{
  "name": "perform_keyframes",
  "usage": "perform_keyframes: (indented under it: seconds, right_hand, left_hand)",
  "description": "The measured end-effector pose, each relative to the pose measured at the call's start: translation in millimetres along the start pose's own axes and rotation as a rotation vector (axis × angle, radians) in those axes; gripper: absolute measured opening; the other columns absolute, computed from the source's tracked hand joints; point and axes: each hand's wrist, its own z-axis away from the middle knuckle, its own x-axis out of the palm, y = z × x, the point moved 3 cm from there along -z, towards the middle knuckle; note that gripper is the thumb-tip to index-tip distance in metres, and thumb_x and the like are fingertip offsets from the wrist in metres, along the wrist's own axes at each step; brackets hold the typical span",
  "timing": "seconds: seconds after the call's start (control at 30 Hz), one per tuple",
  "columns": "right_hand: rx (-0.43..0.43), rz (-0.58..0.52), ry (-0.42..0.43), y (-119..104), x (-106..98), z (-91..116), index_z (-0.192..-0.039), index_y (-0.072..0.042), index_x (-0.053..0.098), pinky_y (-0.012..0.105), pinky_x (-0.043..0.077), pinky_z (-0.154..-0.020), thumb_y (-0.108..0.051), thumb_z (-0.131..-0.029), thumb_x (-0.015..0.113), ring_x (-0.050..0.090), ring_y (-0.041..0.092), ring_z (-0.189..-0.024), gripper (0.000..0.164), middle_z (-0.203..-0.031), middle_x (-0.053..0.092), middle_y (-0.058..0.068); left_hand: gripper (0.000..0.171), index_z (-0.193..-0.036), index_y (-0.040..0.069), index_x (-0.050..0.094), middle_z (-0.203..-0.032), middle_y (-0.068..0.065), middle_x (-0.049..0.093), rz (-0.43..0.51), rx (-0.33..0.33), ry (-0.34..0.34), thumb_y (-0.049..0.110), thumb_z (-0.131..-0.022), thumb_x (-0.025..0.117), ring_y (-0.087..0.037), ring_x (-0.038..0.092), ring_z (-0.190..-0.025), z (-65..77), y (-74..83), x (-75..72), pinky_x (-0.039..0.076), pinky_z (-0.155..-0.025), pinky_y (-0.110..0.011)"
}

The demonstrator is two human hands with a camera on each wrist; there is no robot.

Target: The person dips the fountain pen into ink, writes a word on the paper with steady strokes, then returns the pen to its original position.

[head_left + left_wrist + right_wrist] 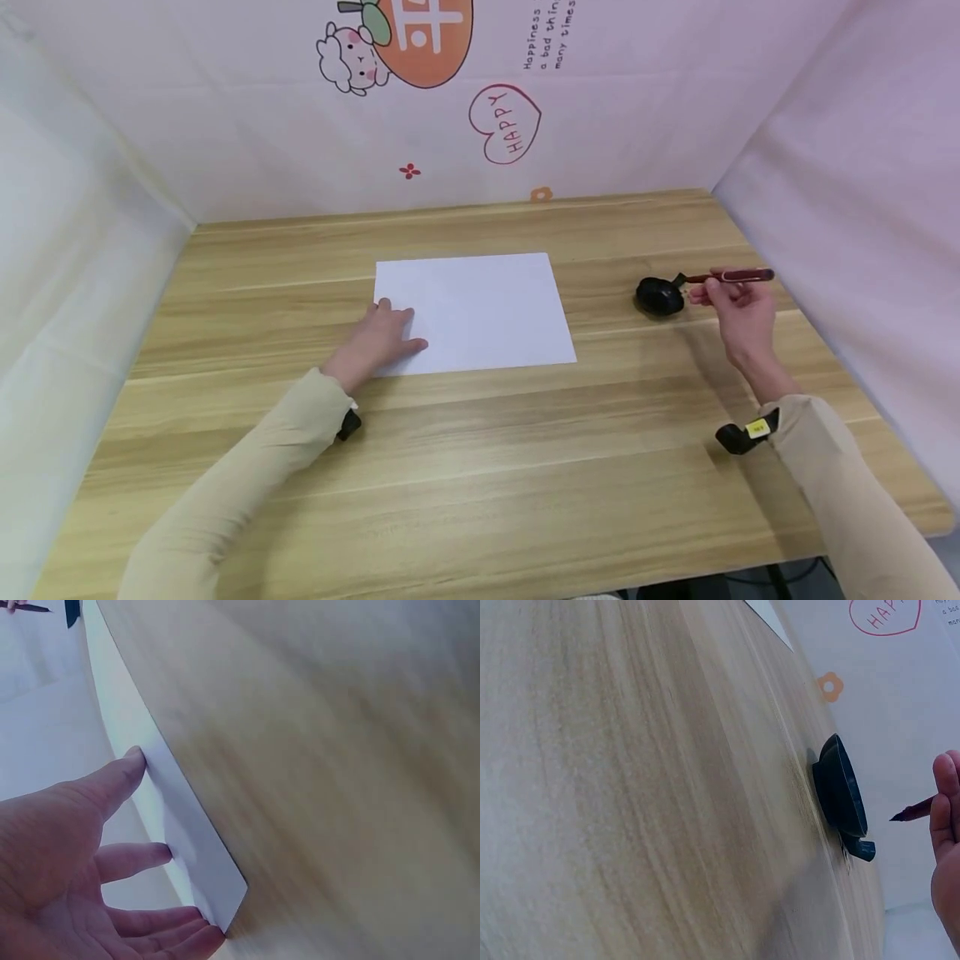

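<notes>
A white sheet of paper [480, 312] lies on the wooden table. My left hand [378, 337] rests on its left side with fingers spread; in the left wrist view the fingertips [133, 754] press on the sheet near a corner. My right hand [742, 317] pinches a dark red writing brush [750, 276], held nearly level. Its dark pointed tip faces a small black dish [660, 297] with a short spout-like handle. In the right wrist view the brush [915, 810] is raised beside the dish [840, 791], apart from it. The palm side of the right hand is mostly out of view.
The wooden table [480, 475] stretches between white cloth walls at the left, right and back. Printed drawings and a red heart [506, 123] mark the back cloth. A black wrist camera [742, 435] sits under the right sleeve. Dark cables show below the front edge.
</notes>
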Motion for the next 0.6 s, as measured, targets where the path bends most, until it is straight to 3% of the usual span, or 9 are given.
perform_keyframes:
  seconds: [0.3, 0.5, 0.6]
  right_hand:
    - [0.007, 0.069, 0.046, 3, 0, -2, -0.093, 0.005, 0.063, 0.021, 0.054, -0.055, 0.01, -0.088, 0.052, 0.066, 0.015, -0.053, 0.013, -0.064, 0.07, 0.009]
    - [0.038, 0.205, 0.009, 5, -1, 1, -0.097, 0.0, 0.061, 0.017, 0.054, -0.058, 0.005, -0.091, 0.052, 0.067, 0.01, -0.056, 0.012, -0.066, 0.071, 0.002]
    - [0.054, 0.204, -0.011, 5, -1, 2, -0.096, -0.003, 0.061, 0.017, 0.054, -0.057, 0.005, -0.091, 0.051, 0.067, 0.009, -0.056, 0.014, -0.066, 0.071, 0.002]
  left_hand:
    - [0.062, -0.134, 0.006, 0.049, -0.125, -0.03, 0.045, -0.047, 0.003, -0.009, 0.045, -0.087, 0.061, -0.042, 0.048, -0.112, 0.6, 17.0, 4.1, 0.048, -0.088, -0.05]
    - [0.06, -0.132, 0.006, 0.051, -0.119, -0.029, 0.049, -0.073, 0.019, 0.003, 0.044, -0.087, 0.061, -0.041, 0.05, -0.105, 2.7, 30.0, 7.5, 0.048, -0.087, -0.047]
    - [0.059, -0.13, 0.005, 0.052, -0.117, -0.029, 0.05, -0.089, 0.035, 0.015, 0.044, -0.087, 0.061, -0.04, 0.052, -0.103, 2.7, 36.6, 9.6, 0.047, -0.087, -0.046]
